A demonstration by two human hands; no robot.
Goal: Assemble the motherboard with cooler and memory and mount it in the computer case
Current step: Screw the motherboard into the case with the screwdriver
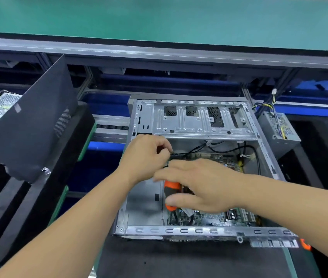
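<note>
The open silver computer case (pixel 179 230) lies on its side in front of me. The green motherboard (pixel 205 217) sits inside it on the case floor. My left hand (pixel 146 155) is at the board's far left corner and pinches a thin black cable (pixel 181 156). My right hand (pixel 197 183) reaches over the board and holds an orange-and-grey screwdriver handle (pixel 172 187) under its palm and thumb. The cooler and the memory are hidden under my right hand or cannot be made out.
A dark side panel (pixel 32 125) leans on black foam at the left. A power supply (pixel 279 129) with coloured wires stands right of the case, and another power supply (pixel 0 107) at far left. The drive cage (pixel 199 119) spans the case's far end. An orange object (pixel 306 245) lies at the case's near right corner.
</note>
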